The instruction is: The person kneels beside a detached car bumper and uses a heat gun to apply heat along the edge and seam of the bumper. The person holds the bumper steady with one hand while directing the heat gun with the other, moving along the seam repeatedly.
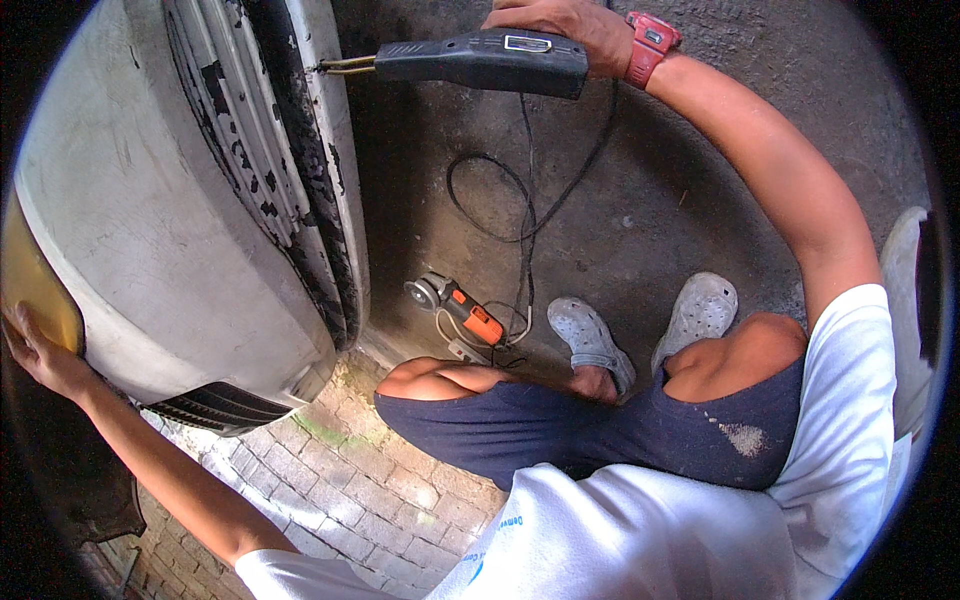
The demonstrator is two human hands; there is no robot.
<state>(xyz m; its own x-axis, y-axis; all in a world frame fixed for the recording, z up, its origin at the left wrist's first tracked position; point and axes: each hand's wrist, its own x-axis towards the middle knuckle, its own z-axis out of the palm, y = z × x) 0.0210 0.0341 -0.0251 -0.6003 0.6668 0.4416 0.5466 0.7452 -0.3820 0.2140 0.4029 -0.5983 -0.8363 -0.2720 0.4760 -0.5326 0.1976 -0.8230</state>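
A scuffed white car bumper (pixel 150 190) stands on the left, its inner edge covered in flaking dark paint. My right hand (pixel 565 30) is closed round a black hot stapler (pixel 480 62) at the top. Its two brass-coloured prongs reach the bumper's pale inner rim; whether anything sits in their tips is too small to tell. My left hand (pixel 45 350) lies with its fingers stretched against a yellowish panel (pixel 40 285) at the bumper's outer side. Some of its fingertips are in shadow.
An orange and black angle grinder (pixel 465 310) lies on the dark concrete floor beside a white power strip (pixel 465 350). A black cord (pixel 530 200) loops from the stapler across the floor. My feet in pale clogs (pixel 590 335) are close by. Brick paving (pixel 370 500) is at the lower left.
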